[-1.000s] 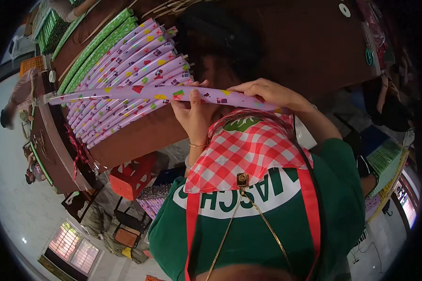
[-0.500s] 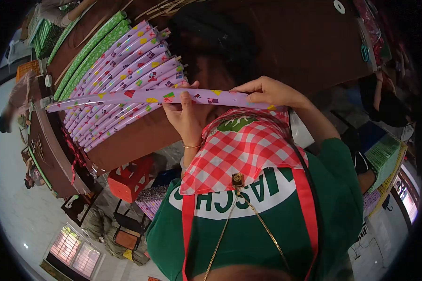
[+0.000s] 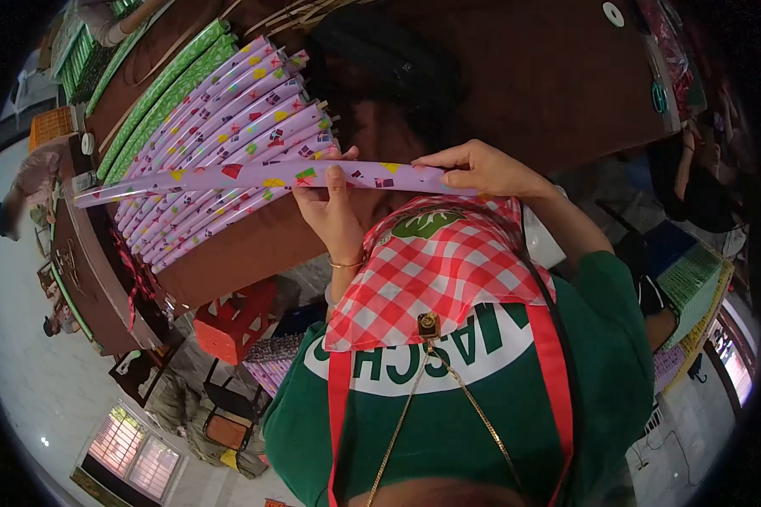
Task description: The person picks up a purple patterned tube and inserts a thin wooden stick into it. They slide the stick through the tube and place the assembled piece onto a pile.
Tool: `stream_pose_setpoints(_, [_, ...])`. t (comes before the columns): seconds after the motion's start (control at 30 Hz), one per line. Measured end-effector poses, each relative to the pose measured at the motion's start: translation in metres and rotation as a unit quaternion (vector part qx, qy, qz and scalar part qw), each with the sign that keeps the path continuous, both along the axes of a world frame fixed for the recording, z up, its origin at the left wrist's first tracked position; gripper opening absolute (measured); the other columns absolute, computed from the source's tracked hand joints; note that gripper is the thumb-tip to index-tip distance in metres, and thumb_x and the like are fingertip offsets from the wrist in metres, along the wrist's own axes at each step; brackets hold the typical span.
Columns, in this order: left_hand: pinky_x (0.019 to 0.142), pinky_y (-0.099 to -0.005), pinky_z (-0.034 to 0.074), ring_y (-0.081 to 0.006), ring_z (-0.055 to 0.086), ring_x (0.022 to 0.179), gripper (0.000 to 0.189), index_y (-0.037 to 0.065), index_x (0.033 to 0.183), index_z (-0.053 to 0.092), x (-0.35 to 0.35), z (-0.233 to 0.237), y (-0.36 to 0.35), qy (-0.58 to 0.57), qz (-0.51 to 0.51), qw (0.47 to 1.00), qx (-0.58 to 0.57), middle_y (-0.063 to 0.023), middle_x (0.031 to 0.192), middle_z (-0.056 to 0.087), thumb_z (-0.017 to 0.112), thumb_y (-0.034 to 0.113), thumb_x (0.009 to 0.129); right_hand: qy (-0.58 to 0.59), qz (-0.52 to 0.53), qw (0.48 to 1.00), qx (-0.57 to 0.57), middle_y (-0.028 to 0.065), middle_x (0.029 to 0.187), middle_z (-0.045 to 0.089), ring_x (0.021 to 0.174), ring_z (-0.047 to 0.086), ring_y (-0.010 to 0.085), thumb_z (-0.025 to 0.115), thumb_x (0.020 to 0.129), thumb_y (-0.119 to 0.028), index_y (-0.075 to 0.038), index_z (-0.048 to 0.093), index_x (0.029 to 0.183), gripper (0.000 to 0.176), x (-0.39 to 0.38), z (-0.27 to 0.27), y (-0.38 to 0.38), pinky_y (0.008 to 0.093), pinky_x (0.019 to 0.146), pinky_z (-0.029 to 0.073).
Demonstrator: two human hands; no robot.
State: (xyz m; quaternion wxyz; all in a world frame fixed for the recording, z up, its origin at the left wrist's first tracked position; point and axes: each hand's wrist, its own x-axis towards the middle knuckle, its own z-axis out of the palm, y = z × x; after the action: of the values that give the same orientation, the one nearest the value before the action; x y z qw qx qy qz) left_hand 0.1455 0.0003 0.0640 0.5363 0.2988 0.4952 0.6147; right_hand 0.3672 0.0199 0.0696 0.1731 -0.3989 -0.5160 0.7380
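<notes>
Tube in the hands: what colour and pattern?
The tube is lilac with small multicoloured shapes; head view.

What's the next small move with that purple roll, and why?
Probably lower the purple roll onto the stack of matching rolls: the left hand and right hand both grip it, held roughly level across that stack.

Brightness: even indoor daylight, colours strong.
Source: barred window (image 3: 135,452) low on the left; pale shiny floor (image 3: 25,355) glares, with small hot spots.
Shadows: dark brown table top (image 3: 524,76) looks murky.
Sheen: soft highlight along the long glossy purple patterned tube (image 3: 262,176).
Distortion: heavy fisheye bend, black corners.
Focus: centre crisp, rim smeared.
</notes>
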Motion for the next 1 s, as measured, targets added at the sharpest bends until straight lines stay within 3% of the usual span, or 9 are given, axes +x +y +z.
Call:
stream_pose_setpoints(0.63, [0.085,-0.0371,0.046,-0.0282,0.059,0.094,0.031,0.0,0.113,0.037,0.0,0.002,0.0,-0.006,0.008,1.0,-0.002,-0.0121,0.104,0.052,0.053,0.006,0.087,0.052,0.01,0.999,-0.012,0.0117,0.109,0.06,0.095,0.055,0.0134,0.05,0.081,-0.01,-0.001,0.052,0.119,0.039,0.007,-0.004,0.003,0.0244,0.087,0.041])
stream_pose_setpoints(0.73, [0.084,-0.0366,0.046,-0.0281,0.059,0.094,0.031,0.0,0.113,0.037,0.002,0.003,0.0,-0.008,0.003,1.0,0.002,-0.0116,0.103,0.052,0.053,0.006,0.087,-0.01,-0.007,1.0,0.011,0.0116,0.105,0.062,0.093,0.056,0.0139,0.051,0.085,-0.015,0.0,0.054,0.117,0.036,-0.003,0.002,0.001,0.0247,0.085,0.042])
stream_pose_setpoints(0.8, [0.084,-0.0362,0.046,-0.0279,0.058,0.095,0.032,0.0,0.113,0.037,0.002,0.004,0.0,-0.012,0.008,1.0,0.005,-0.0113,0.103,0.052,0.053,0.006,0.087,-0.07,-0.01,0.995,0.068,0.011,0.097,0.065,0.082,0.057,0.0121,0.053,0.088,-0.027,0.0,0.058,0.111,0.036,-0.008,0.005,-0.002,0.0259,0.075,0.045])
stream_pose_setpoints(1.0, [0.084,-0.0346,0.047,-0.027,0.058,0.095,0.032,0.0,0.113,0.036,0.002,0.002,-0.001,-0.002,0.004,1.0,0.01,-0.0114,0.104,0.052,0.054,0.007,0.087,-0.074,-0.015,0.997,0.02,0.0118,0.092,0.066,0.08,0.058,0.0119,0.055,0.087,-0.026,0.0,0.059,0.109,0.035,-0.012,0.001,0.0,0.0264,0.074,0.045])
